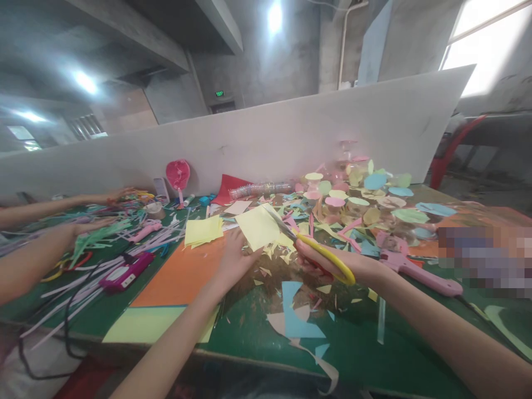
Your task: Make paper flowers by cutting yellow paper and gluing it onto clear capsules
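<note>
My right hand (322, 261) grips yellow-handled scissors (332, 263), whose metal blades (279, 223) close on the edge of a pale yellow paper sheet (260, 227). My left hand (235, 261) holds that sheet from the near side, fingers spread beneath it. Small yellow offcuts (274, 255) lie on the table under the sheet. To the left of my left hand are a stack of yellow paper squares (203, 231) and an orange card (178, 277). A heap of pastel paper rounds (353, 213) rises beyond the scissors.
Two forearms of a co-worker (50, 233) reach over paper strips on the green table (257, 327). A magenta device (127, 271) lies among the strips. A pink handled tool (419, 280) lies to the right. A white partition board (249, 144) runs along the far edge.
</note>
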`<state>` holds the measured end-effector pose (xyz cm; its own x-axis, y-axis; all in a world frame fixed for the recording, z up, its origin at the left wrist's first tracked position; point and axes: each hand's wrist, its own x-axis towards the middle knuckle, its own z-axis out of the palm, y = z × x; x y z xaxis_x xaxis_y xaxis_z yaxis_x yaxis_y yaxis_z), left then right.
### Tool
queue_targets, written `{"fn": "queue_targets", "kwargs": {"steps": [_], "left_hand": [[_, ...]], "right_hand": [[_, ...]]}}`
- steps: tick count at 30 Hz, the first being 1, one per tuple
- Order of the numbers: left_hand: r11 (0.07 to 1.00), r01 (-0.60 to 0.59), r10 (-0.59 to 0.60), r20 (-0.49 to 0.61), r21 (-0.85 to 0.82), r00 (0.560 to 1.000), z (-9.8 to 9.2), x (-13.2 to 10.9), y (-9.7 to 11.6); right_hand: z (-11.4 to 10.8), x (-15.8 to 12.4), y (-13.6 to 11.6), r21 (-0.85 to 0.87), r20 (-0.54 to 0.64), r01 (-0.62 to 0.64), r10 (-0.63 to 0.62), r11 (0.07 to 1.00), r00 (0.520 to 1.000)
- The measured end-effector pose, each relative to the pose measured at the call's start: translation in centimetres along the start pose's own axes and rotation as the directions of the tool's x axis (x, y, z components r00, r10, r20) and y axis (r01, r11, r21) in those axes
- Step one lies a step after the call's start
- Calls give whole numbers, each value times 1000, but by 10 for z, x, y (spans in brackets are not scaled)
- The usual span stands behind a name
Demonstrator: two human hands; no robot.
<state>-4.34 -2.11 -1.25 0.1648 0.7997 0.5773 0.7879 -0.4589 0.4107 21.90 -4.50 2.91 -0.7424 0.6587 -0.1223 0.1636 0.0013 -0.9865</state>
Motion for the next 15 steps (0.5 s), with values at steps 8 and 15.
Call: {"fn": "queue_targets", "kwargs": {"steps": [8, 15], "left_hand": [[995, 22, -21, 11, -101, 1000, -1, -1, 6], [978, 98, -97, 14, -182, 995, -1, -2, 8]], "right_hand": [[-1, 3, 9, -135, -8, 107, -109, 985, 994], [0, 5, 9, -70, -69, 55, -59, 996, 996]]}}
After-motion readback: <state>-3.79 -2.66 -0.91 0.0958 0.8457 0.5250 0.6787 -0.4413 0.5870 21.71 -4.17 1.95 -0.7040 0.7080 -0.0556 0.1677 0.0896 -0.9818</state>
